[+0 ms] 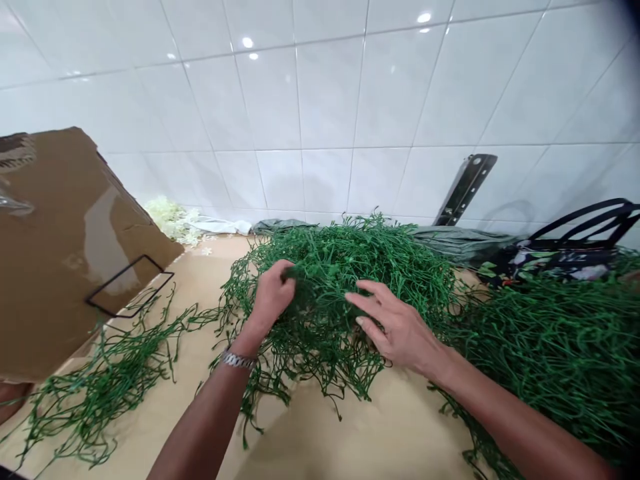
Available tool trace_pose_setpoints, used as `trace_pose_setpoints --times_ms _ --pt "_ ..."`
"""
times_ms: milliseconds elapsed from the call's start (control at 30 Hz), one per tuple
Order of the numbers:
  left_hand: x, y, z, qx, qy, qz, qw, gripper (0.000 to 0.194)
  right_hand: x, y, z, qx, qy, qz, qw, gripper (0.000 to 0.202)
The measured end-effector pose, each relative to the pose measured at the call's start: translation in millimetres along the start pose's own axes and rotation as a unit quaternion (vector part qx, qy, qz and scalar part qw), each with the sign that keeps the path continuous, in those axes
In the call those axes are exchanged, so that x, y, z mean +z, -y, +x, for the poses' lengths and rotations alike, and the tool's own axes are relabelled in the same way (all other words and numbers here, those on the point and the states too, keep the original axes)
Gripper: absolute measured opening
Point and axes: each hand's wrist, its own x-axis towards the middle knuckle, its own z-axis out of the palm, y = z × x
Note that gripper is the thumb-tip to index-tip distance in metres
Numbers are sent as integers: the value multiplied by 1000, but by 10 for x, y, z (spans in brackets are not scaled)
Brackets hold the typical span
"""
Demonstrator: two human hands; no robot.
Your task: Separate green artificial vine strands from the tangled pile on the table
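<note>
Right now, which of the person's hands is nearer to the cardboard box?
Left. The left hand pinches green strands in the middle pile, just right of the cardboard box; the right hand lies farther right, fingers spread on the pile.

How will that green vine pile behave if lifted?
Probably floppy: thin strands of the green vine pile droop and splay over the table. Likely light for its bulk. It may snag: the strands are tangled where the left hand pinches them.
</note>
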Motion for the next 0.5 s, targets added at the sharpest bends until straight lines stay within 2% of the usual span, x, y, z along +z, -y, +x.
trace_pose_setpoints --times_ms 67,100,167,200,267,367,433,500 --pt "-124 -39 -195 6 -95 -42 995 23 -33 -3 49 20 -65 33 997 40" --pt "-181 -79 -299 29 -153 -64 986 23 -44 9 72 23 -94 46 994 40" --pt "-245 -207 -517 122 -242 -104 957 23 -66 77 106 7 -130 65 989 41" --pt "-248 -293 -631 178 -254 -121 943 24 -76 129 115 -13 -126 72 989 43" --pt "-208 -491 -865 252 -217 -151 931 26 -89 250 107 -77 -77 80 991 49" --pt "-136 -753 -1194 268 -164 -190 930 21 -58 369 33 -176 18 117 977 49" --pt "-138 -823 -1395 271 -133 -171 938 19 4 365 -32 -189 23 148 971 40" --pt "-170 -774 -1593 267 -117 -133 947 28 78 318 -76 -166 14 146 975 31"
